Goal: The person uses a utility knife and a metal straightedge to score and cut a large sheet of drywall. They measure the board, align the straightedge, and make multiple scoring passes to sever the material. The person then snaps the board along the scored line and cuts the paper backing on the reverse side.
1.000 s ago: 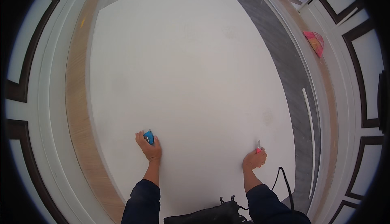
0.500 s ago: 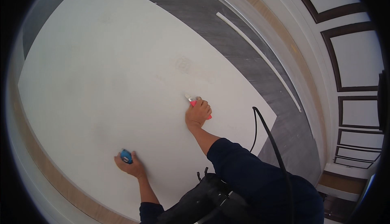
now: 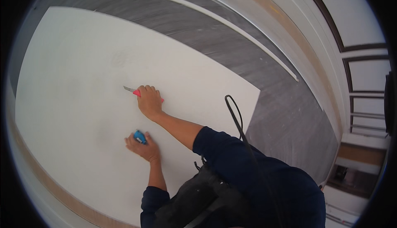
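A large white board (image 3: 70,108) lies flat beneath both hands. My right hand (image 3: 149,102) is closed around a pinkish-red utility knife (image 3: 136,92), its metal blade out and pointing to the far left above the board. Nearer to me, my left hand (image 3: 144,148) grips a small blue tape measure (image 3: 139,137) between thumb and fingers, low over the board. No drawn-out tape can be made out. The two hands are close together, the right one slightly farther away.
A long thin white strip (image 3: 227,23) lies on the dark grey surface (image 3: 285,108) beyond the board. A black cable (image 3: 237,120) loops by my right arm. Dark-framed white panels (image 3: 366,73) stand along the right side.
The view has shifted, so the board and strip sit farther left. My right hand with the knife has drawn nearer my left hand, and the blade now shows more plainly.
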The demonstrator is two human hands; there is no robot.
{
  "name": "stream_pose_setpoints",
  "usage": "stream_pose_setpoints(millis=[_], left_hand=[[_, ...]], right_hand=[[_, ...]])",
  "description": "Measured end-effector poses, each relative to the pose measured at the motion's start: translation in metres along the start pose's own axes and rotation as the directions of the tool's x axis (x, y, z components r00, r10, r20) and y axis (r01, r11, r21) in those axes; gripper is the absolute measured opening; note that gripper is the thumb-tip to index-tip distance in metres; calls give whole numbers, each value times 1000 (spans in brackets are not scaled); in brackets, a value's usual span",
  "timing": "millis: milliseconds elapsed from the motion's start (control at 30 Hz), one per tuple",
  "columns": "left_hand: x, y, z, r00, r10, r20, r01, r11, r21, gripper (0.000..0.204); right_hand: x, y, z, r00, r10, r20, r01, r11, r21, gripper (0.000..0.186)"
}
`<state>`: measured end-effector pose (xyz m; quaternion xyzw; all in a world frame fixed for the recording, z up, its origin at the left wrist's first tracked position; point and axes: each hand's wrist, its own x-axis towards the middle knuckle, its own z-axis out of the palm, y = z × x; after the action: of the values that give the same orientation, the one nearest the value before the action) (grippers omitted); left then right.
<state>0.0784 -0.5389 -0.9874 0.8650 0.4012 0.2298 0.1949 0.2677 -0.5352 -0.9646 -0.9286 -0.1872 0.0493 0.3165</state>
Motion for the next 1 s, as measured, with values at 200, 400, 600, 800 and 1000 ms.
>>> stream_pose_setpoints(millis=[200, 400, 600, 800, 1000], left_hand=[[1, 5, 27, 986, -135, -100, 136, 991, 6, 58], [21, 204, 131, 981, 55, 184, 12, 939, -345, 61], [7, 252, 167, 957, 228, 178, -246, 966, 85, 58], [18, 248, 160, 975, 148, 165, -148, 989, -7, 57], [21, 256, 159, 969, 142, 200, -148, 989, 17, 58]], right_hand=[[-20, 228, -198, 922, 288, -260, -253, 954, 159, 14], [27, 441, -360, 846, 243, -474, -372, 906, -199, 21], [111, 609, -443, 898, 112, -426, -309, 850, -427, 38], [182, 676, -474, 949, 297, -106, -304, 771, -560, 64], [191, 722, -488, 956, 289, -54, -254, 718, -649, 50]])
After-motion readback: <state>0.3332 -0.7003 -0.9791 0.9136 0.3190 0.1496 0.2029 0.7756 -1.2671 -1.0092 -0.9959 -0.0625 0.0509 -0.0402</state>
